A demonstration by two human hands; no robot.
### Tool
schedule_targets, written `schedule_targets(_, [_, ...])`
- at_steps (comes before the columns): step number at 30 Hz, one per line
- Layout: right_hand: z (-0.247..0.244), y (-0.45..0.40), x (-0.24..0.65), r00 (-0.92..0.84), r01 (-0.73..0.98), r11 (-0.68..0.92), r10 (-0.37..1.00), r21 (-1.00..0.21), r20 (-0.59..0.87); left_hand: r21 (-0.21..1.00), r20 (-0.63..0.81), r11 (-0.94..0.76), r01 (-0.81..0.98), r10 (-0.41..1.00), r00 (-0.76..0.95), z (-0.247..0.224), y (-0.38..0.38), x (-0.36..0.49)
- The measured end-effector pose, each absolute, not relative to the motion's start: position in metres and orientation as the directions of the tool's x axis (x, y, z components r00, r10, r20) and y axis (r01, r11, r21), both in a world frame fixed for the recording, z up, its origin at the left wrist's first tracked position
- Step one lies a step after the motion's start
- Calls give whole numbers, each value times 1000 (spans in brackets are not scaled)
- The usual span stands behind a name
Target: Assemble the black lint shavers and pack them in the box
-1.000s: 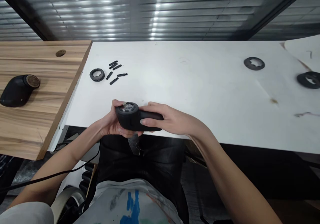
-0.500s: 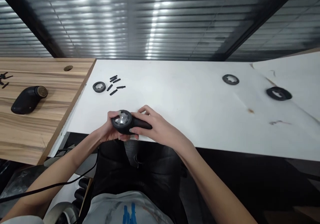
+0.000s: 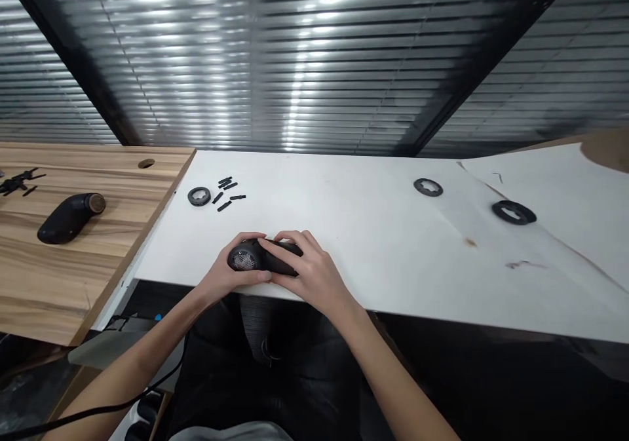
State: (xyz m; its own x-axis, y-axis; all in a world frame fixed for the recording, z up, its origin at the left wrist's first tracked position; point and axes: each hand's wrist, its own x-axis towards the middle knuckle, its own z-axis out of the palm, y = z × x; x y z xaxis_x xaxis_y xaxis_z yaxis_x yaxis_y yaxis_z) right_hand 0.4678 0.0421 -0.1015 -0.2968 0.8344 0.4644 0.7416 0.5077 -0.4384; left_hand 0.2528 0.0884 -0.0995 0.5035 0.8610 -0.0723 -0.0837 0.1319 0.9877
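Near the front edge of the white table, both hands are on a black fabric shaver (image 3: 244, 259) with a round perforated metal head. My left hand (image 3: 230, 272) wraps round the head end, fingers on its far side and thumb along the near side. My right hand (image 3: 309, 265) grips the handle, its fingertips reaching toward the neck. Parts of the handle are hidden under the fingers. Beyond the hands lie a black notched ring (image 3: 192, 202) and several small black strips (image 3: 225, 206).
Two more black rings, one thin (image 3: 419, 191) and one thicker (image 3: 531, 217), lie on the white table (image 3: 344, 198) to the right. A wooden table (image 3: 98, 257) at the left bears a black curved body (image 3: 63, 221) and small black parts (image 3: 17, 183). A black cable (image 3: 113, 408) crosses my left forearm.
The fabric shaver's head has turned from facing up to facing more toward me. My left thumb has left the mesh for the near side; my right fingers have shifted along the handle.
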Motion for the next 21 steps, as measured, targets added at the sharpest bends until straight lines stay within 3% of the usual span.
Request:
schedule_targets(3, [-107, 43, 462, -256, 769, 465, 852, -438, 456, 998, -15, 38, -41, 885, 465, -99, 87, 253])
schedule_targets(6, [-107, 43, 462, -260, 776, 459, 857, -432, 445, 999, -38, 49, -11, 878, 476, -100, 86, 252])
schedule_targets(14, [-88, 38, 468, -397, 810, 561, 739, -171, 544, 994, 3, 63, -93, 814, 581, -105, 88, 244])
schedule_targets(17, [-83, 39, 470, -407, 788, 573, 759, -225, 508, 959, -9, 195, -207, 747, 665, -109, 93, 243])
schedule_targets(21, [-77, 43, 471, -403, 739, 535, 838, -409, 368, 899, -68, 373, -228, 634, 771, -108, 96, 243])
